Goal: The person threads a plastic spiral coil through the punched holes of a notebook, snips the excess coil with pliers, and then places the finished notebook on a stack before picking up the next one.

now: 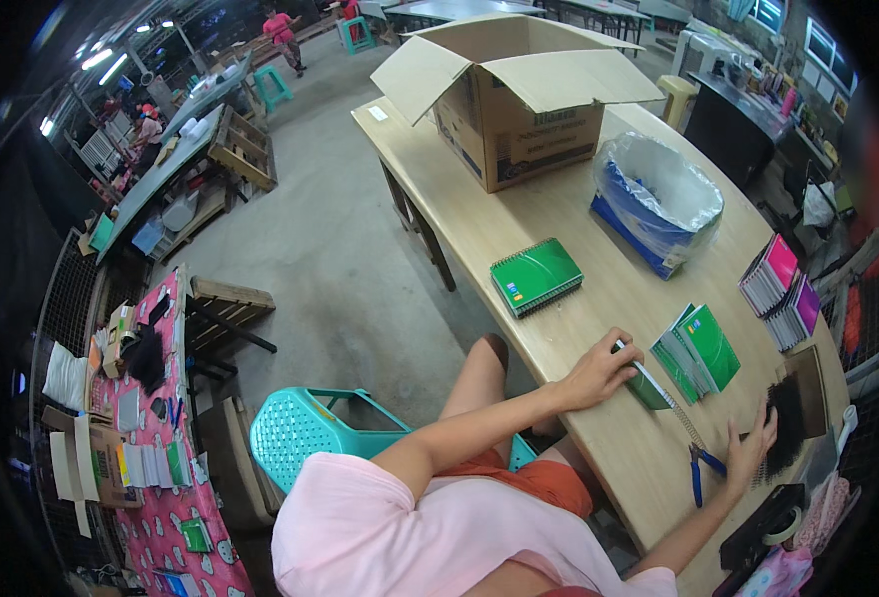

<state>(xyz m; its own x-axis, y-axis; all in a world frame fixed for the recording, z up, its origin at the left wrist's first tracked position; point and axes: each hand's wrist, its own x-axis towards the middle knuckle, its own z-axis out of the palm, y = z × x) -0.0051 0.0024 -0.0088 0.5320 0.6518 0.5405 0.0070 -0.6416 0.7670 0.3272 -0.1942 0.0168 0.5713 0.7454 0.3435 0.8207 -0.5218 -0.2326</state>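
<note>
My left hand (599, 374) grips a green notebook (647, 388) near the table's front edge. A thin wire coil (686, 423) sticks out from the notebook's edge toward the right. My right hand (751, 450) reaches to a bunch of black coils (786, 426), fingers apart and touching them. The coils lie by an open cardboard box (810, 393). Between my hands lie blue-handled pliers (700, 468). Beyond my left hand rests a stack of green spiral notebooks (537, 277). More green notebooks (698, 353) stand on edge, fanned, to the right.
A large open carton (519, 134) stands at the table's far end, with a plastic-lined blue bin (654, 204) nearer. Pink and purple notebooks (780, 291) sit at the right edge. Tape (784, 525) lies near my right forearm. A teal stool (305, 438) is at left.
</note>
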